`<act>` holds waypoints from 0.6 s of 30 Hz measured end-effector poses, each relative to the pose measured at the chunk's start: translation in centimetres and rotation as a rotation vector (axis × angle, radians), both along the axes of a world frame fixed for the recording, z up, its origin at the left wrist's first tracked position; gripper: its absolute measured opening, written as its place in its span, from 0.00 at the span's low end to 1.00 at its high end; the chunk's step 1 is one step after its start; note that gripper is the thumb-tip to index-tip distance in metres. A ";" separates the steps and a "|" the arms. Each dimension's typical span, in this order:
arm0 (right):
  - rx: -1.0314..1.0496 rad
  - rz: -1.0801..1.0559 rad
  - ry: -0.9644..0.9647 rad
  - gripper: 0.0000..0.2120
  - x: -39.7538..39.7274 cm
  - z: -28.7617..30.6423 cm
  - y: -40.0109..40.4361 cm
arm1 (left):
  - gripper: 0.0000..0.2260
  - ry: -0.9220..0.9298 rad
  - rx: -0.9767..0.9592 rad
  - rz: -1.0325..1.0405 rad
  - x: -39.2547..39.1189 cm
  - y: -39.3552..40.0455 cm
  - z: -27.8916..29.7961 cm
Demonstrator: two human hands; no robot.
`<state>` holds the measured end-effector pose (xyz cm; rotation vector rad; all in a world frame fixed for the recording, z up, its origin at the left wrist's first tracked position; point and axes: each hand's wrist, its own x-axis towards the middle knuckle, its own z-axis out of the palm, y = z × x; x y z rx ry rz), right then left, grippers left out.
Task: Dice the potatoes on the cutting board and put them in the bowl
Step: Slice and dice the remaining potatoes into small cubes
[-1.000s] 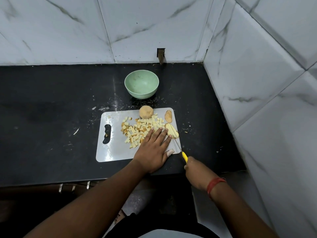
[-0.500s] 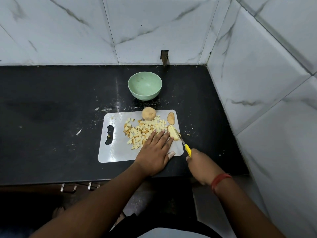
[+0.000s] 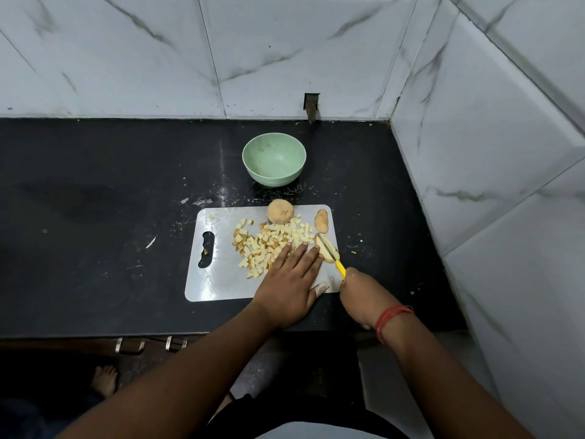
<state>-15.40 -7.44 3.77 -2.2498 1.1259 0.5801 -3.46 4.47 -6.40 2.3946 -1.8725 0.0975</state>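
Potato cubes (image 3: pixel 269 245), pale yellow and some brown-edged, lie heaped at the middle of my white plastic cutting board (image 3: pixel 218 280), which sits on the black stone desk (image 3: pixel 95 201) in the centre of the frame. My left hand (image 3: pixel 289 289) lies flat on the board's lower right part, its fingers (image 3: pixel 304 255) straight and spread, the tips touching the near edge of the heap. My right hand (image 3: pixel 361 296), with a red thread band (image 3: pixel 391 318) at the wrist, curls around the yellow handle of a small knife (image 3: pixel 338 267), whose blade rests across a pale cut potato piece (image 3: pixel 327 248) at the board's right edge. Just above that piece lies a smaller brown-skinned potato slice (image 3: pixel 322 220), and a whole round unpeeled potato (image 3: pixel 280 211) sits at the board's top edge. The light green bowl (image 3: pixel 274 160) stands above the board, apart from it, holding no potato. White marble-patterned tiles (image 3: pixel 285 52) fill the upper frame.
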 end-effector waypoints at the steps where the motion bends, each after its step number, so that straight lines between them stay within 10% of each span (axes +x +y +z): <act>1: -0.004 0.016 0.000 0.05 0.0 -0.1 0.0 | 0.29 0.000 -0.002 0.000 0.0 0.0 0.0; 18: 0.060 0.174 0.031 0.15 0.6 0.8 -0.4 | 0.30 0.002 0.034 -0.004 0.2 -0.3 0.2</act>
